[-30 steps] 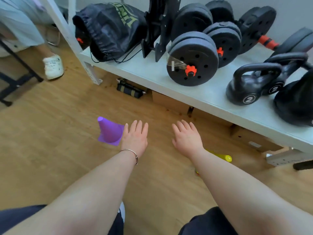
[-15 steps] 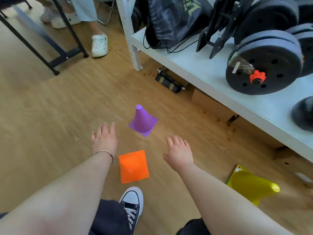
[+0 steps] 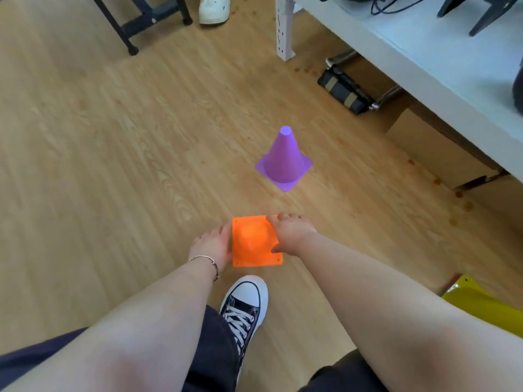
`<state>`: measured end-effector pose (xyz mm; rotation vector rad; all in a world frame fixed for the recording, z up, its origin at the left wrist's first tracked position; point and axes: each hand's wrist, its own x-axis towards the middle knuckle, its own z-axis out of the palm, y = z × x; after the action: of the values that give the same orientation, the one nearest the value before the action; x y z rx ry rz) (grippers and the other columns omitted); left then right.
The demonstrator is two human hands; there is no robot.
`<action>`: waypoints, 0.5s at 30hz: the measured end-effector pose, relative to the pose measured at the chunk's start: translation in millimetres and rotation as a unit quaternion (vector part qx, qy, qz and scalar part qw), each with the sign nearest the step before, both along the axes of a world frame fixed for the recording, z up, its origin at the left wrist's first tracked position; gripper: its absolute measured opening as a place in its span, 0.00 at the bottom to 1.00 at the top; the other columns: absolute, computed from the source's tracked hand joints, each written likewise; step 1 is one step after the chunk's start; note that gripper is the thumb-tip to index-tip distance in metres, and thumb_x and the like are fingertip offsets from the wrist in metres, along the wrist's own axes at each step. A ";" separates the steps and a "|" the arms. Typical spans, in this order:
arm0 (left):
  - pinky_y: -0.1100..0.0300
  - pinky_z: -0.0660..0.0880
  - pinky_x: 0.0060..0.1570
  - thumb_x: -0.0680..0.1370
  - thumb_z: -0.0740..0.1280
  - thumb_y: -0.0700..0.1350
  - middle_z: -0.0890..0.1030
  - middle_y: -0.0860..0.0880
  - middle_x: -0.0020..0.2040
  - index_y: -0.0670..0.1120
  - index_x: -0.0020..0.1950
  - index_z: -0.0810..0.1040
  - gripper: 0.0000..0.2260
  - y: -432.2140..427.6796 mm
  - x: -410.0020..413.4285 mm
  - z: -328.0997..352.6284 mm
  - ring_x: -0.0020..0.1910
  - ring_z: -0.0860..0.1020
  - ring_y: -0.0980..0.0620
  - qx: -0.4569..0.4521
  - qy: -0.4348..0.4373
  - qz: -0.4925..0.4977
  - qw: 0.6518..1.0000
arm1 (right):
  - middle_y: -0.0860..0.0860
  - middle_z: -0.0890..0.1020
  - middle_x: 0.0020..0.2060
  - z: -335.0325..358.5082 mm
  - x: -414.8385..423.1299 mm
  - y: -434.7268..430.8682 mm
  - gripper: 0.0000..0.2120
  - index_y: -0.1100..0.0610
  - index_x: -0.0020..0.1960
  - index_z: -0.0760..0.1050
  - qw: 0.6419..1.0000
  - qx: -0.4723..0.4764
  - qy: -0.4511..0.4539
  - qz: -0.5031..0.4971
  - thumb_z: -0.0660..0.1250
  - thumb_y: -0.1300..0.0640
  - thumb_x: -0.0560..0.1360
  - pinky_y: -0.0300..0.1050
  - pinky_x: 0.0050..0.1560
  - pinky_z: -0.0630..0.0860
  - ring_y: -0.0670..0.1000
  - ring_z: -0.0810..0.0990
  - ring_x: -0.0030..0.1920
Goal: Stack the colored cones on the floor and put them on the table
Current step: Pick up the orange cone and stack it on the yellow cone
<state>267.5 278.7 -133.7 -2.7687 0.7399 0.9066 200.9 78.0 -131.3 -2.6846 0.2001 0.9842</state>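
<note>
Three cones on the floor, none stacked yet! Left hand (image 3: pixel 212 246) and right hand (image 3: pixel 291 232) cup the orange cone (image 3: pixel 254 241) from both sides; purple cone (image 3: pixel 284 162) stands just beyond, yellow cone (image 3: pixel 481 304) lies off right. Table (image 3: pixel 424 52) waits.

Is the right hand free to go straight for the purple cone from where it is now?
Probably not yet: the right hand and left hand are both on the orange cone. The floor between it and the upright purple cone looks bare, though.
</note>
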 end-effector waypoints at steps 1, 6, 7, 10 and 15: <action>0.49 0.71 0.58 0.74 0.67 0.54 0.74 0.47 0.65 0.54 0.75 0.56 0.33 -1.0 -1.1 -3.5 0.62 0.74 0.42 -0.004 0.011 0.008 1.000 | 0.57 0.71 0.68 -2.4 1.0 1.8 0.39 0.52 0.75 0.58 1.000 0.008 -0.002 -0.003 0.73 0.43 0.71 0.56 0.67 0.67 0.60 0.70 0.69; 0.50 0.73 0.54 0.74 0.69 0.52 0.77 0.44 0.62 0.49 0.72 0.63 0.29 -6.3 -6.4 -15.7 0.60 0.76 0.41 -0.042 0.042 0.020 0.998 | 0.57 0.74 0.65 -12.7 1.8 8.8 0.43 0.53 0.75 0.58 0.998 0.039 0.019 -0.035 0.76 0.46 0.68 0.56 0.60 0.74 0.61 0.74 0.65; 0.50 0.73 0.54 0.74 0.69 0.52 0.77 0.43 0.62 0.49 0.73 0.62 0.29 -7.2 -6.9 -16.8 0.60 0.76 0.41 -0.051 0.049 0.030 0.997 | 0.57 0.74 0.65 -12.5 3.1 7.6 0.44 0.53 0.76 0.58 0.998 0.047 0.022 -0.044 0.76 0.46 0.68 0.56 0.59 0.75 0.61 0.75 0.65; 0.50 0.73 0.57 0.74 0.69 0.52 0.76 0.43 0.65 0.51 0.75 0.59 0.32 -13.5 -6.7 -17.4 0.62 0.75 0.41 -0.083 0.079 0.060 0.992 | 0.58 0.74 0.66 -9.7 0.9 -3.2 0.47 0.52 0.78 0.55 0.993 0.080 0.024 -0.083 0.78 0.49 0.67 0.53 0.59 0.75 0.60 0.75 0.65; 0.52 0.70 0.65 0.72 0.72 0.50 0.73 0.47 0.71 0.55 0.76 0.59 0.36 -39.7 -8.8 -6.1 0.68 0.73 0.46 -0.154 0.121 0.087 0.977 | 0.56 0.75 0.67 -0.4 -20.1 -36.2 0.49 0.49 0.78 0.56 0.980 0.120 0.001 -0.158 0.79 0.48 0.65 0.48 0.59 0.73 0.59 0.75 0.65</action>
<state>258.7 239.0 -139.8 -3.0665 0.7373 1.2810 180.8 41.8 -131.6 -2.3394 0.4618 0.8525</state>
